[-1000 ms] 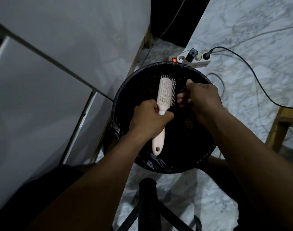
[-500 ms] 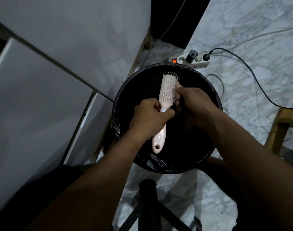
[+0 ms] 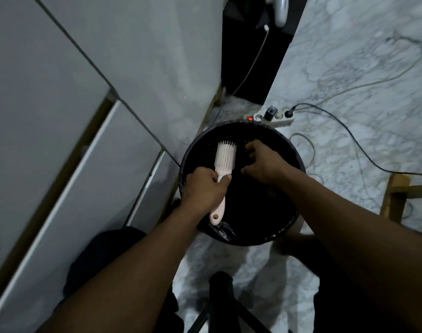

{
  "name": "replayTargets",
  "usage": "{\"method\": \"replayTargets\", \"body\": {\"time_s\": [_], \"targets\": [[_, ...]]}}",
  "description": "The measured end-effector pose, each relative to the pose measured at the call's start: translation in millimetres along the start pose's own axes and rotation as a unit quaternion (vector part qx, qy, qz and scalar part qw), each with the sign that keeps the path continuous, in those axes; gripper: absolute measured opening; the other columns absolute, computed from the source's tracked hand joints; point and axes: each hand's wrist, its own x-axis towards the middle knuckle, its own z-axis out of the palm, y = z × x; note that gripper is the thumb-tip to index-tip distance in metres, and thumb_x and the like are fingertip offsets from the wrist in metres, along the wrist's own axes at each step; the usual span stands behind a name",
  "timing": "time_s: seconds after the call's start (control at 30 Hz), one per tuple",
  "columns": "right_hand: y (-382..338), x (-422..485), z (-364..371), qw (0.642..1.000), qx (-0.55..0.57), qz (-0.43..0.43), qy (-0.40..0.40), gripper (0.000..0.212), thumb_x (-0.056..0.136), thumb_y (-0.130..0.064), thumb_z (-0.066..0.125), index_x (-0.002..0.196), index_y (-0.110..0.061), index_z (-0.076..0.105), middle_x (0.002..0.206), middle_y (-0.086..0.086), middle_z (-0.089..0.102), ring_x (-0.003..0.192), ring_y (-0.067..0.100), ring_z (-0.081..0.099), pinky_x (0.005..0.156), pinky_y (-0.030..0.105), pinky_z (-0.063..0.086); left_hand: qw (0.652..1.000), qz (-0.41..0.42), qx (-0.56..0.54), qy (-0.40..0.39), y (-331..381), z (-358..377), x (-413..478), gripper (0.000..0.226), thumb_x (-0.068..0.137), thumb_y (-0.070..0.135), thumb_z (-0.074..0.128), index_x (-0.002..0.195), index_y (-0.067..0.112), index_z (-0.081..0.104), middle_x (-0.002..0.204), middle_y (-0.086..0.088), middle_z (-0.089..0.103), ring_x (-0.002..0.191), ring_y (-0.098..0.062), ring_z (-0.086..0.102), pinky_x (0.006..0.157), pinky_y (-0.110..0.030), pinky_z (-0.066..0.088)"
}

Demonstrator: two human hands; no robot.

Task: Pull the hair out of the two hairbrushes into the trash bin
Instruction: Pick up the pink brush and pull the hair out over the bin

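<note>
A pale pink hairbrush [image 3: 225,157] is held over the round black trash bin [image 3: 292,152], bristles facing right. My left hand [image 3: 205,188] is closed around its handle, whose end with a hole sticks out below the fist. My right hand [image 3: 261,162] hovers just right of the brush head, above the bin's dark inside, with fingers curled together; whether hair is pinched in them is too dark to tell. Only one hairbrush is in view.
White cabinet fronts [image 3: 85,116] stand to the left. A power strip [image 3: 272,116] with a red light and cables [image 3: 349,131] lie on the marble floor behind the bin. A wooden leg [image 3: 395,200] is at right, a black stand [image 3: 220,296] near my feet.
My right hand has pulled away from the bristles to the right, over the bin. The view has tilted up, so the bin and hands sit lower in the picture.
</note>
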Motion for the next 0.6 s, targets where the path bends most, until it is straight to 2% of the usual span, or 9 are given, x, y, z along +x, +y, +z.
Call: {"method": "replayTargets", "body": {"time_s": [0.1,0.17,0.23,0.3,0.37,0.4,0.47,0.53,0.6], "targets": [[-27,-26,-33,0.998,-0.059,-0.021,-0.003,0.052,0.086,-0.03,0.072,0.132,-0.014,0.056,0.129,0.01,0.063,0.114,0.027,0.06,0.086,0.029,0.045,0.999,0.009,0.03,0.033,24,-29,-17,0.053,0.084,0.042,0.073,0.048,0.014,0.046,0.046,0.005,0.045,0.049,-0.02,0.049,0.047,-0.026,0.03],[-51,-51,-62,0.996,-0.077,-0.038,0.002,0.045,0.088,-0.031,0.07,0.127,-0.012,0.059,0.124,0.009,0.063,0.108,0.026,0.061,0.08,0.028,0.042,0.997,0.024,0.046,0.06,51,-55,-32,0.051,0.081,0.047,0.071,0.05,0.015,0.048,0.049,0.004,0.048,0.053,-0.021,0.054,0.05,-0.026,0.033],[-76,-77,-92,0.995,-0.075,-0.063,0.013,0.032,0.089,-0.027,0.068,0.116,-0.01,0.063,0.112,0.013,0.064,0.094,0.025,0.062,0.073,0.029,0.047,0.993,0.053,0.06,0.085,84,-84,-47,0.048,0.079,0.052,0.068,0.053,0.016,0.05,0.053,0.002,0.05,0.061,-0.024,0.06,0.053,-0.026,0.035],[-102,-109,-124,0.992,-0.074,-0.091,0.045,0.01,0.088,-0.022,0.065,0.087,-0.014,0.06,0.09,0.013,0.064,0.071,0.022,0.06,0.057,0.026,0.045,0.988,0.09,0.058,0.115,122,-116,-68,0.047,0.079,0.051,0.067,0.052,0.016,0.048,0.053,0.001,0.049,0.062,-0.026,0.061,0.049,-0.026,0.032],[-132,-148,-155,0.986,-0.076,-0.125,0.082,0.016,0.09,-0.021,0.065,0.079,-0.012,0.057,0.079,0.015,0.063,0.059,0.02,0.055,0.051,0.026,0.041,0.979,0.124,0.051,0.151,157,-150,-95,0.048,0.079,0.049,0.067,0.052,0.017,0.046,0.053,0.0,0.047,0.061,-0.026,0.058,0.046,-0.026,0.028],[-146,-169,-169,0.983,-0.071,-0.139,0.098,0.013,0.091,-0.022,0.065,0.087,-0.01,0.06,0.081,0.018,0.066,0.062,0.023,0.059,0.052,0.027,0.044,0.975,0.137,0.049,0.17,172,-166,-108,0.047,0.079,0.05,0.067,0.053,0.017,0.047,0.055,0.0,0.048,0.062,-0.026,0.059,0.046,-0.027,0.029],[-171,-210,-193,0.976,-0.054,-0.165,0.133,0.022,0.092,-0.021,0.065,0.104,-0.004,0.061,0.092,0.023,0.072,0.074,0.03,0.069,0.059,0.035,0.052,0.964,0.165,0.05,0.204,198,-196,-136,0.044,0.077,0.054,0.065,0.058,0.016,0.053,0.06,-0.001,0.054,0.066,-0.027,0.063,0.047,-0.027,0.031],[-195,-248,-212,0.966,-0.045,-0.193,0.169,0.028,0.088,-0.02,0.065,0.106,0.001,0.061,0.096,0.024,0.074,0.081,0.034,0.073,0.069,0.04,0.059,0.951,0.19,0.054,0.236,217,-224,-165,0.042,0.075,0.057,0.061,0.065,0.016,0.06,0.065,-0.002,0.06,0.068,-0.025,0.065,0.049,-0.027,0.035],[-218,-286,-227,0.952,-0.05,-0.225,0.201,0.027,0.087,-0.024,0.068,0.105,-0.004,0.063,0.097,0.019,0.073,0.083,0.033,0.074,0.078,0.043,0.062,0.937,0.215,0.056,0.269,232,-249,-195,0.042,0.074,0.057,0.059,0.067,0.016,0.061,0.067,-0.002,0.062,0.069,-0.024,0.067,0.053,-0.028,0.041]]}}
